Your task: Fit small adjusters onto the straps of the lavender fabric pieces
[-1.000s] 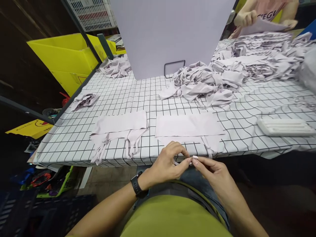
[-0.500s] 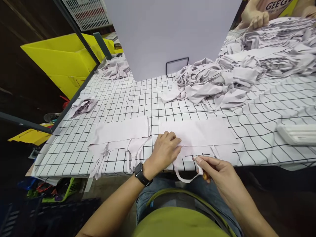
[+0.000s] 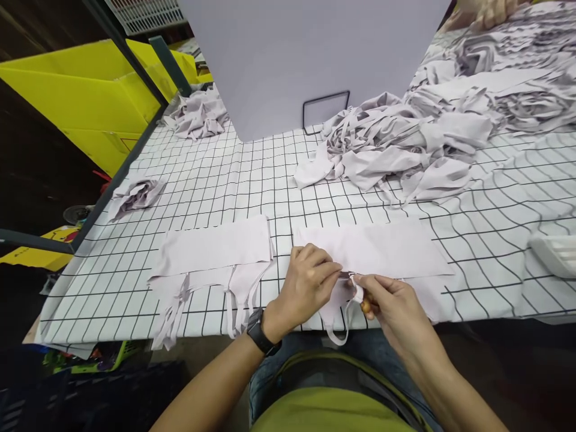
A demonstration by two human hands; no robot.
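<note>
A pale pink garment with thin straps lies on the near table edge, its upper panel spread flat. My left hand, with a dark watch on the wrist, is closed, its fingertips pinching the panel's lower edge. Close beside it, my right hand pinches the end of a narrow strap against that edge. A small orange-brown object shows under the right fingers; its kind I cannot make out. To the left lie similar pale pink garments, straps hanging toward the table edge.
Heaped pale fabric pieces cover the back right, near a co-worker's hand. A large grey panel stands at the back. Left are crumpled cloths and a yellow box. A white plastic object sits right on the checked cloth.
My right hand has moved up and left with the strap, bringing its end to the panel's lower edge beside my left fingertips. The camera view has shifted slightly.
</note>
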